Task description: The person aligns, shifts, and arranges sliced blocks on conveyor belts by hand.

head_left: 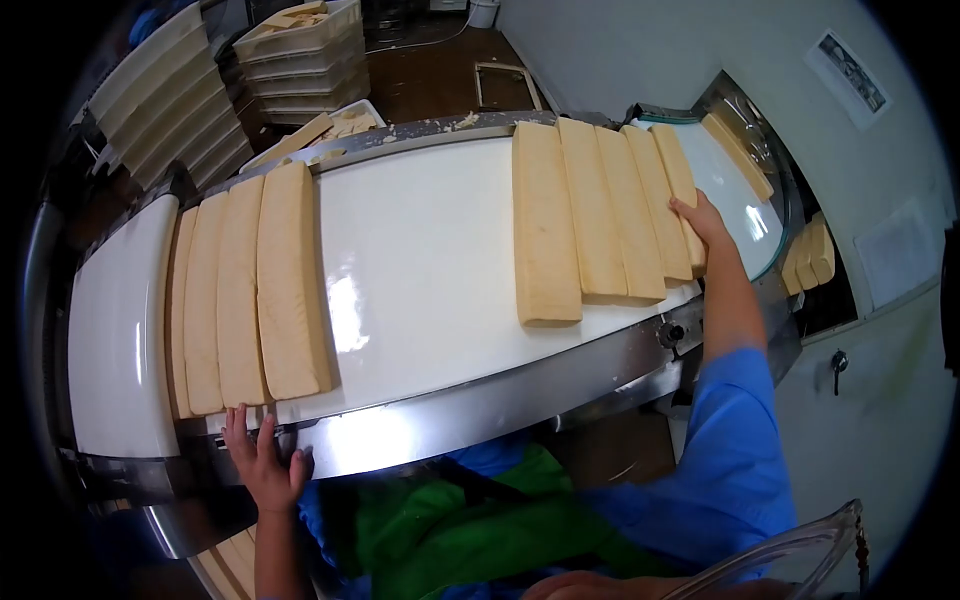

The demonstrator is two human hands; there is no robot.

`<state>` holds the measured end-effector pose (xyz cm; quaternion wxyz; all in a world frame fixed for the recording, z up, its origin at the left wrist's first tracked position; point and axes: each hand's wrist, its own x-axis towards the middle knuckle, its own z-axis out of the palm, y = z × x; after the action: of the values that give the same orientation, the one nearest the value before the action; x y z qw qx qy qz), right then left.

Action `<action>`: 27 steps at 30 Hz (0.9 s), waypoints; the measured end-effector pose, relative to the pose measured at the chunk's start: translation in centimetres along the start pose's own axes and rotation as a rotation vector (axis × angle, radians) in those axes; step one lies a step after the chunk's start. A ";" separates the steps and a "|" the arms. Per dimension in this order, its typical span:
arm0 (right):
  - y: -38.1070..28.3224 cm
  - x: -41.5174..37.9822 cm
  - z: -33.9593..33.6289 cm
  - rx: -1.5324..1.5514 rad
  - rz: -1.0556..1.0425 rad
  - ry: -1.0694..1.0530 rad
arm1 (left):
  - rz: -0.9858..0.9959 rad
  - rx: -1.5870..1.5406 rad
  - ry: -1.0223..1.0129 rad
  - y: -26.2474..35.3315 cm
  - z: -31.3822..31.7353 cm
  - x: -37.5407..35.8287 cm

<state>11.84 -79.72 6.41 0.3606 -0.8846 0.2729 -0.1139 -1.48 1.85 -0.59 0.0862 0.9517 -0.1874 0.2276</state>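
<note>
The right hand [700,218] is laid flat, fingers spread, on the end slab [678,195] of the right-hand row; the left hand [264,462], open, is pressed on the belt [420,260] edge below the left slabs [250,290]. If pushed unevenly, the slab could be skewed or cracked.

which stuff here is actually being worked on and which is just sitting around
In hand:
right hand on the right group of slabs
left hand at the belt edge, by the left group of slabs
white belt

Lying about:
stacked trays
slabs past the belt end
</note>
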 end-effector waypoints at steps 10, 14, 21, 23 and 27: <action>-6.7 -5.3 5.3 0.025 -0.201 -0.122 | -0.014 -0.044 0.021 -0.2 0.2 0.0; -11.6 -7.4 9.9 -0.170 -0.219 -0.134 | -0.055 -0.061 -0.003 -0.2 0.2 -0.3; -17.7 -13.1 16.2 -0.166 -0.361 -0.135 | -0.068 -0.108 0.000 -0.1 0.4 -0.1; -18.2 -13.5 18.0 -0.107 -0.335 -0.173 | -0.078 -0.083 -0.020 0.0 0.2 0.1; -17.4 -13.8 19.7 0.117 -0.362 -0.221 | -0.051 -0.080 -0.005 1.5 0.0 1.6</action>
<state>15.20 -50.32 4.45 0.4126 -0.9038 0.0613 -0.0951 -0.79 -0.05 0.26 0.1296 0.9525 -0.1723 0.2152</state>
